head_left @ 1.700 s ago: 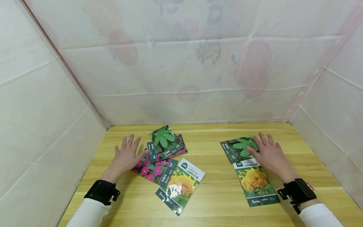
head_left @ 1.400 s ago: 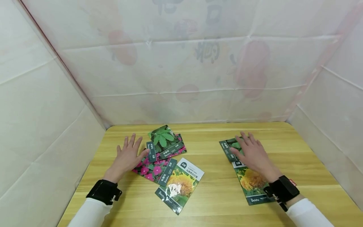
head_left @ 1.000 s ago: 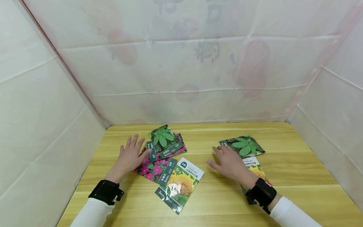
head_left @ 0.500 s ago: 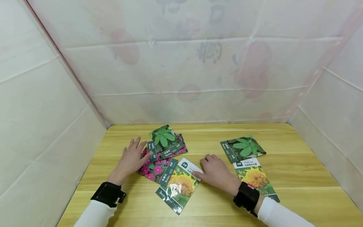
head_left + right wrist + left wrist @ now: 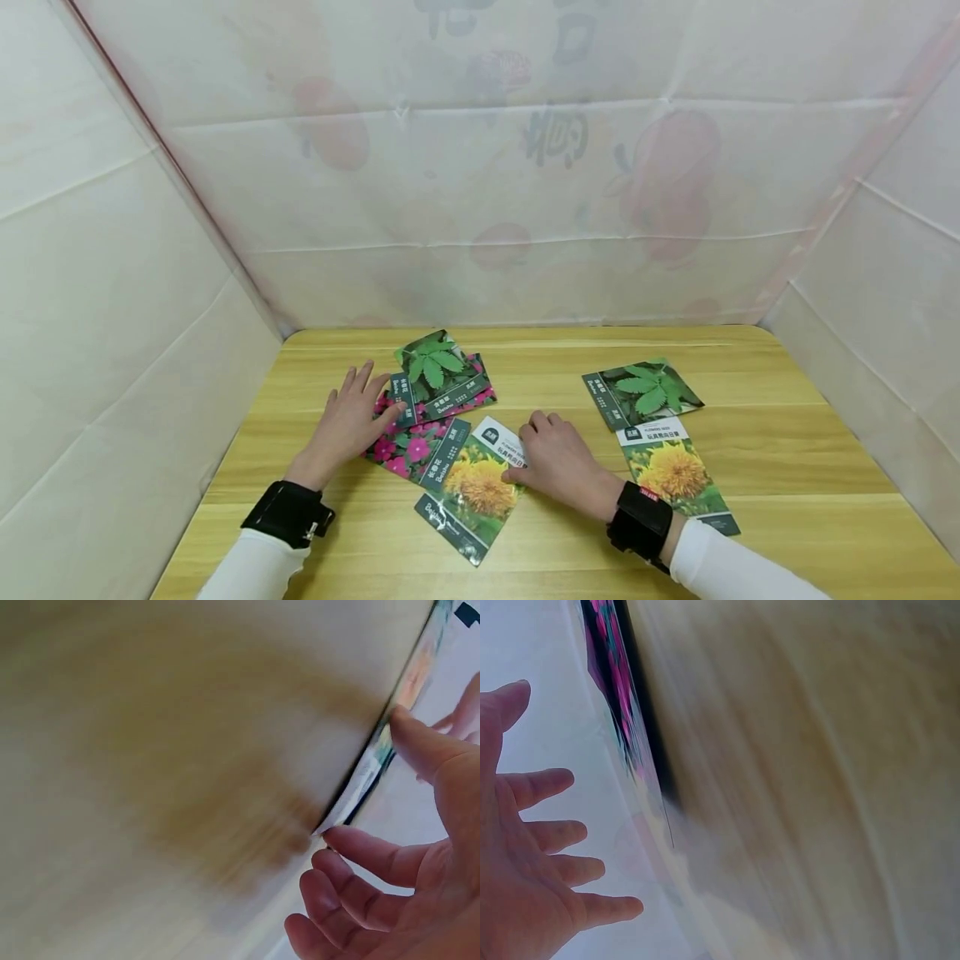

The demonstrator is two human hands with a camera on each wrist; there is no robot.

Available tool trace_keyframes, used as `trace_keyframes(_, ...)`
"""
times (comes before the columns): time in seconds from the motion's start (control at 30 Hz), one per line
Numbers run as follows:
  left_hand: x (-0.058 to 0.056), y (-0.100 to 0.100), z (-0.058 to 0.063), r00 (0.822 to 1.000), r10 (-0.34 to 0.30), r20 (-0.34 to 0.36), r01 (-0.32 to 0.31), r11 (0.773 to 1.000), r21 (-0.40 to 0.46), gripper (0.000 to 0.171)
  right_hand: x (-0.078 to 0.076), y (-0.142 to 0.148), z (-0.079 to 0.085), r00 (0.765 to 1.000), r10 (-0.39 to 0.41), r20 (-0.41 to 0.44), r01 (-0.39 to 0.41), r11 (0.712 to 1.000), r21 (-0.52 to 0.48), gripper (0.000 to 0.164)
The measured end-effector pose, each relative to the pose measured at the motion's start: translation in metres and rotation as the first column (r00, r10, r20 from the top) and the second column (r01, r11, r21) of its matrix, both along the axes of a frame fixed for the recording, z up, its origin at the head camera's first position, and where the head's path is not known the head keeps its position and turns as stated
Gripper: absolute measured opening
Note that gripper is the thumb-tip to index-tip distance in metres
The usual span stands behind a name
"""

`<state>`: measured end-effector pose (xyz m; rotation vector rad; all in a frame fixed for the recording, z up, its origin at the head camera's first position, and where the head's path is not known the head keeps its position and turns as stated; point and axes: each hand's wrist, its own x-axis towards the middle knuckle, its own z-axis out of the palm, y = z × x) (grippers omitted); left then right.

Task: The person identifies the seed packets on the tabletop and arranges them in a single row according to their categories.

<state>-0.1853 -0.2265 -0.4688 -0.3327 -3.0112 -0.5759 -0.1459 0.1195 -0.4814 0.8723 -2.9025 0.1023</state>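
Observation:
My right hand [image 5: 564,461] is at the right edge of a yellow-flower seed packet [image 5: 480,492] lying at the middle front. Its thumb [image 5: 420,742] rests on the packet face and the index finger meets the edge, pinching it. My left hand [image 5: 347,427], fingers spread and straight, hovers at the left side of two pink-flower seed packets, the nearer pink packet [image 5: 408,451] and the farther one [image 5: 480,398]. A green-leaf seed packet [image 5: 431,371] lies across the farther pink one. In the left wrist view the left hand [image 5: 525,855] holds nothing.
On the right, another green-leaf packet [image 5: 643,392] overlaps a second yellow-flower packet [image 5: 678,475]. All lie on a wood-grain table [image 5: 810,450]. White cloth walls [image 5: 480,183] enclose the table's back and sides.
My right hand has moved left from the right-hand packets to the middle yellow-flower packet and taken its edge; that packet has shifted slightly. My left hand has drifted slightly right.

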Motion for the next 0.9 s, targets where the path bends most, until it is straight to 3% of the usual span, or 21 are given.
trace_keyframes(0.27,0.002,0.0,0.003,1.0,-0.006,0.019,0.006,1.0,0.007,0.068,-0.006,0.009,0.013,0.992,-0.05,0.119,0.053,0.998,-0.02,0.051)
trace_keyframes(0.6,0.002,-0.001,0.003,1.0,-0.001,0.024,0.001,1.0,-0.006,0.069,-0.029,0.06,0.03,0.964,-0.066,0.259,0.07,0.997,-0.009,0.045)
trace_keyframes(0.77,0.001,0.001,0.003,1.0,-0.021,0.02,0.021,1.0,-0.009,0.068,-0.037,0.083,0.032,0.967,-0.075,0.243,0.075,0.997,0.009,0.041)
trace_keyframes(0.9,0.0,0.007,-0.001,0.998,-0.059,0.032,0.06,0.998,-0.028,0.068,-0.038,0.089,0.03,0.987,-0.048,0.155,0.052,0.998,-0.022,0.038)
